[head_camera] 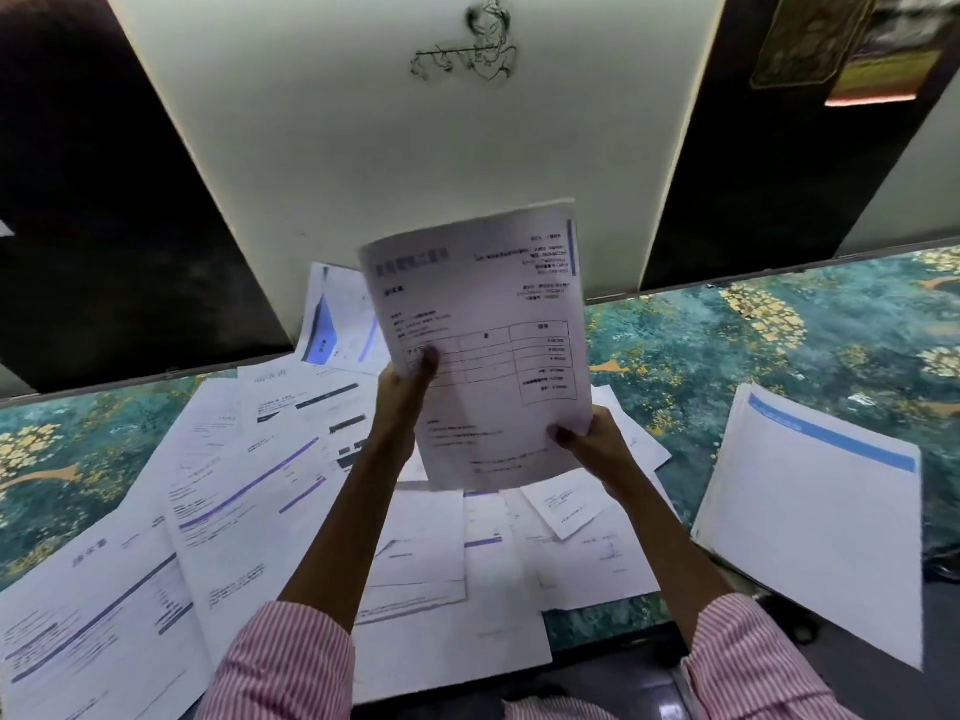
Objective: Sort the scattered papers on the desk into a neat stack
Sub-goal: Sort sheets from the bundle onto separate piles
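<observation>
Both hands raised above the counter (779, 345), gripping one printed sheet (483, 345) between them: left hand (402, 397) pinches its left edge, thumb on the printed face; right hand (597, 439) clamps the lower right corner. Sheet held tilted, slightly curled, clear of the surface. Scattered papers (249, 459) overlap on the patterned teal cover below. A separate squared stack (815, 517) with a blue header band lies at right.
</observation>
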